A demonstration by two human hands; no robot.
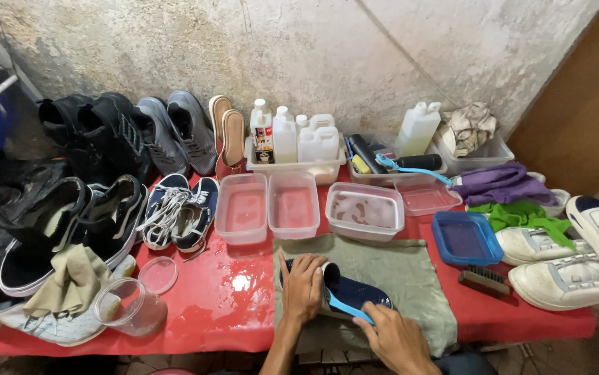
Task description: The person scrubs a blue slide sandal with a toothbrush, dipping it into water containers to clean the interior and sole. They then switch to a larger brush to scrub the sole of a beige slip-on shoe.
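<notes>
A dark blue shoe (356, 292) lies on a grey-green cloth (410, 278) at the front of the red-covered table (216, 305). My left hand (302, 286) presses down on the shoe's heel end and holds it in place. My right hand (394, 337) grips the light blue handle of a brush (346, 307), whose head rests against the side of the shoe. The brush bristles are hidden between hand and shoe.
Clear tubs of water (242, 207) (294, 204) (364, 210) stand behind the cloth, with a blue tub (464, 237) and a black brush (484, 280) to the right. White bottles (306, 139) sit in a tray at the back. Dark shoes (70, 222) crowd the left, white sneakers (556, 267) the right.
</notes>
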